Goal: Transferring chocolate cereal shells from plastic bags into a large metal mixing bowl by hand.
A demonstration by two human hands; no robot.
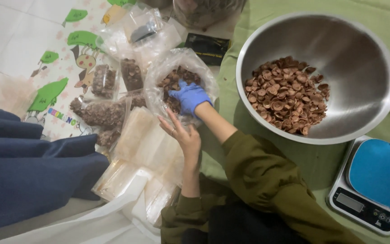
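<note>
Green cloth (321, 158) covers the floor on the right, a cartoon play mat (64, 68) lies on the left, and we're looking straight down at both. Nearest us, olive sleeves (267, 180) come up from the bottom edge, with dark blue fabric (28, 171) bunched at the left. Down in the right corner sits a kitchen scale (373, 185) with a blue platform, just touching the rim of the steel bowl (357, 68).

Now the hands! The left hand (183, 135) is bare, fingers spread wide and lifted, holding nothing, hovering over a stack of empty clear pouches (145, 158). Just beyond it, the right hand (189, 97), in a blue glove, is plunged into an open clear bag (181, 77) of brown shell pieces (173, 81). Its fingers curl down among the pieces, though whether they actually grip any I cannot tell.

To the right, the bowl holds a heap of brown shell halves (287, 95), piled towards its left side. Left of the open bag, several filled pouches (104, 104) of the same brown stuff lie on the mat. Further back, more clear bags (136, 31) are heaped, and a black packet (206, 47) rests beside the cloth's edge.
</note>
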